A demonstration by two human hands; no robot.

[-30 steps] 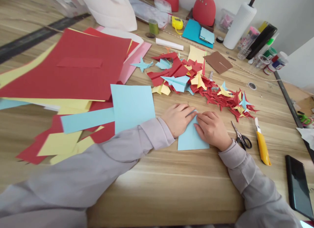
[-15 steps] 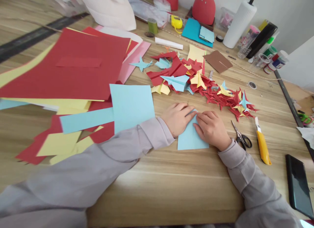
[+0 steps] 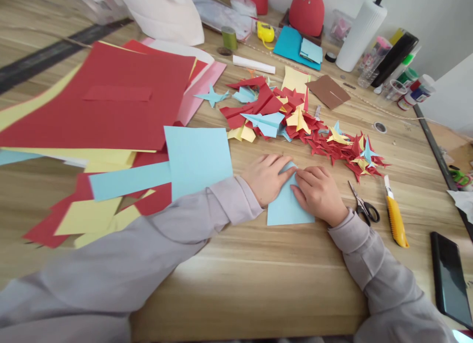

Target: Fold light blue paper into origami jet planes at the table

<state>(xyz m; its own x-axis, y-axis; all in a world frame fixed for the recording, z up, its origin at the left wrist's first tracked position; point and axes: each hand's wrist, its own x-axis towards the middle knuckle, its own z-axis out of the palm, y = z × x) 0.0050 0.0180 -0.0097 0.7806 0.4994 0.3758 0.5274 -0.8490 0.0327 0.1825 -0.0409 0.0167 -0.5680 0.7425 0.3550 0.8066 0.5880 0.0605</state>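
Head view: the small light-blue paper sheet (image 3: 287, 211) lies on the wooden table (image 3: 258, 279). On its 10 o'clock side your left hand (image 3: 266, 179) rests, fingers extended; at 2 o'clock your right hand (image 3: 320, 192) touches it, fingers curled (whether pinching, I can't tell).

Wood-grain tabletop (image 3: 266, 289), pale wall (image 3: 439, 17) behind, soft light
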